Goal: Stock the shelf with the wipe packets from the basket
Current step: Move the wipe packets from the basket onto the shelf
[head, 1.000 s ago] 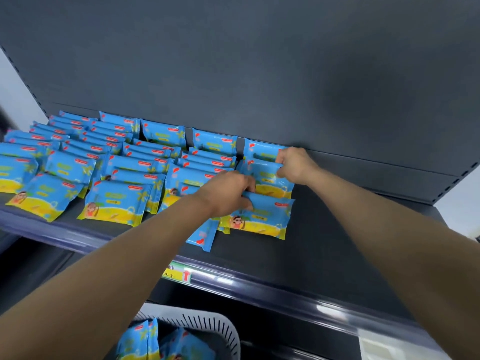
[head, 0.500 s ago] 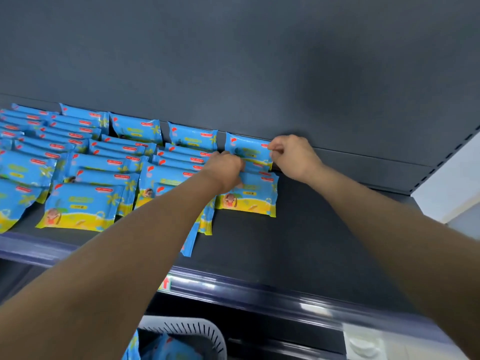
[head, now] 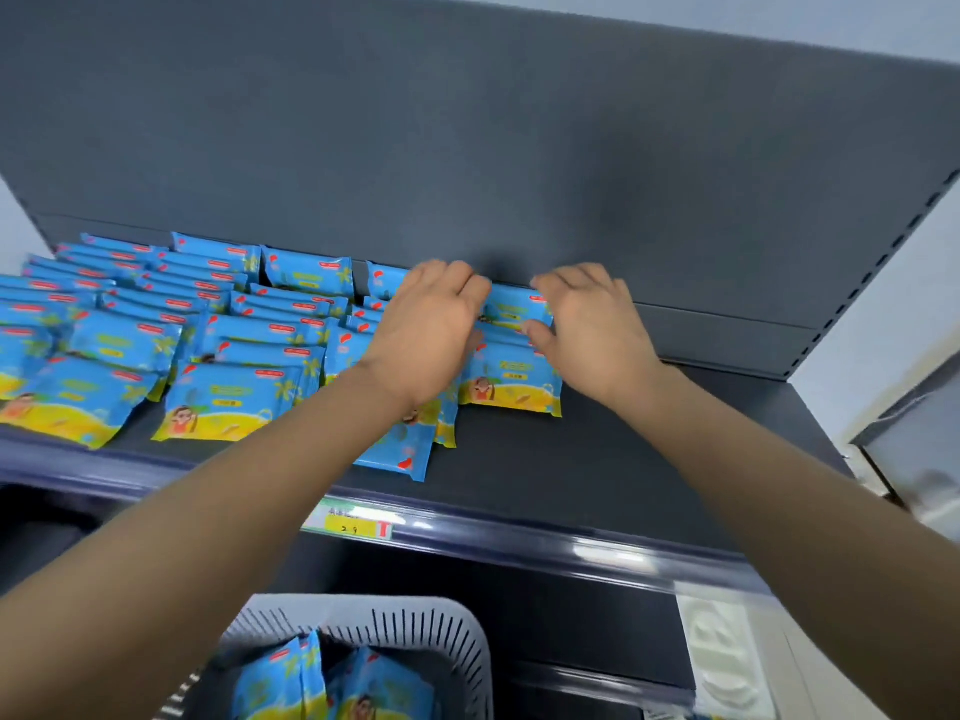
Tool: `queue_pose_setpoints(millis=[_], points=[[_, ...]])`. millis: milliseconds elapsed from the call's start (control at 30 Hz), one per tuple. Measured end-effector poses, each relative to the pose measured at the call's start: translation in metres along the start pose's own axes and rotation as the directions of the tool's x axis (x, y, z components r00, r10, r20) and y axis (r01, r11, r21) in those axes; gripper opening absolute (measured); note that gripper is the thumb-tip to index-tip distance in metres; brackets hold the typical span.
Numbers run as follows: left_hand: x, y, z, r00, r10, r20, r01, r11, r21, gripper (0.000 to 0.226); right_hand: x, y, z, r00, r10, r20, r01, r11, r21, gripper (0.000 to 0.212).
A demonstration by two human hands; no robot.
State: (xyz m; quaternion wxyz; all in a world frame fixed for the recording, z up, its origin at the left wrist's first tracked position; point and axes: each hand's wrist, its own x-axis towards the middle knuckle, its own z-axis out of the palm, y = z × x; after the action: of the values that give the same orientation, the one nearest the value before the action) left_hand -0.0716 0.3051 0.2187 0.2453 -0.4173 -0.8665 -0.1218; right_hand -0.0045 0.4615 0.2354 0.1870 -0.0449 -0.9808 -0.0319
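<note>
Dark grey shelf (head: 597, 459) under a matching back panel (head: 519, 148): blue wipe packets (head: 234, 397) with yellow lower bands and red labels fill its left and middle in overlapping rows. One loose packet (head: 400, 454) lies askew under the left forearm. The left hand (head: 431, 330) covers the next column, fingers curled at the back; whether it grips anything I cannot tell. The rear packet (head: 514, 306) of the rightmost column is pinched by the right hand (head: 587, 324), thumb in front and fingers over its top. Below, a price tag (head: 353, 522) sits on the shelf lip, and a slotted basket (head: 415, 631) holds more packets.
</note>
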Motion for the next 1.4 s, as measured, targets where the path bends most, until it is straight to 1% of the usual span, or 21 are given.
queue_pose_setpoints(millis=[167, 333, 567, 633, 733, 867, 967, 1067, 1100, 1167, 1267, 1333, 1400], points=[[-0.033, 0.001, -0.072, 0.983, 0.037, -0.18, -0.041, 0.999, -0.016, 0.044, -0.025, -0.047, -0.046, 0.991, -0.043, -0.123, 0.044, 0.999, 0.006, 0.045], [-0.068, -0.001, -0.126, 0.961, 0.043, -0.272, -0.042, 0.999, 0.012, 0.049, -0.051, -0.09, -0.085, 0.97, -0.064, -0.234, 0.074, 0.997, 0.036, 0.045], [-0.143, -0.007, -0.161, 0.954, 0.043, -0.296, -0.034, 0.999, 0.038, 0.053, -0.092, -0.143, -0.105, 0.934, -0.082, -0.347, 0.119, 0.989, 0.088, 0.047], [-0.163, -0.01, -0.161, 0.96, 0.03, -0.279, -0.021, 0.999, 0.034, 0.052, -0.101, -0.157, -0.1, 0.932, -0.077, -0.354, 0.125, 0.985, 0.117, 0.047], [-0.19, -0.016, -0.154, 0.969, 0.0, -0.246, 0.004, 1.0, 0.017, 0.051, -0.113, -0.177, -0.087, 0.941, -0.09, -0.326, 0.149, 0.976, 0.158, 0.046], [-0.221, -0.027, -0.131, 0.985, -0.057, -0.161, 0.055, 0.998, -0.017, 0.053, -0.128, -0.201, -0.051, 0.961, -0.134, -0.244, 0.183, 0.964, 0.194, 0.045], [-0.249, -0.036, -0.1, 0.992, -0.118, -0.033, 0.116, 0.991, -0.06, 0.052, -0.144, -0.217, -0.01, 0.977, -0.144, -0.156, 0.178, 0.955, 0.236, 0.043], [-0.282, -0.046, -0.06, 0.969, -0.187, 0.163, 0.204, 0.975, -0.093, 0.05, -0.164, -0.224, 0.041, 0.987, -0.154, 0.05, 0.134, 0.95, 0.282, 0.038], [-0.293, -0.049, -0.046, 0.949, -0.206, 0.238, 0.236, 0.966, -0.105, 0.05, -0.171, -0.225, 0.059, 0.979, -0.155, 0.13, 0.111, 0.948, 0.298, 0.037], [-0.315, -0.055, -0.018, 0.889, -0.237, 0.391, 0.305, 0.945, -0.121, 0.052, -0.186, -0.225, 0.092, 0.951, -0.147, 0.274, 0.052, 0.944, 0.326, 0.036], [-0.347, -0.059, 0.021, 0.761, -0.267, 0.592, 0.412, 0.903, -0.122, 0.056, -0.205, -0.225, 0.135, 0.89, -0.152, 0.43, -0.006, 0.939, 0.344, 0.036], [-0.364, -0.058, 0.043, 0.696, -0.246, 0.674, 0.442, 0.887, -0.133, 0.054, -0.211, -0.227, 0.159, 0.854, -0.161, 0.494, -0.018, 0.941, 0.338, 0.034], [-0.377, -0.058, 0.062, 0.649, -0.228, 0.726, 0.462, 0.876, -0.138, 0.053, -0.212, -0.231, 0.178, 0.822, -0.162, 0.546, -0.029, 0.946, 0.324, 0.033]])
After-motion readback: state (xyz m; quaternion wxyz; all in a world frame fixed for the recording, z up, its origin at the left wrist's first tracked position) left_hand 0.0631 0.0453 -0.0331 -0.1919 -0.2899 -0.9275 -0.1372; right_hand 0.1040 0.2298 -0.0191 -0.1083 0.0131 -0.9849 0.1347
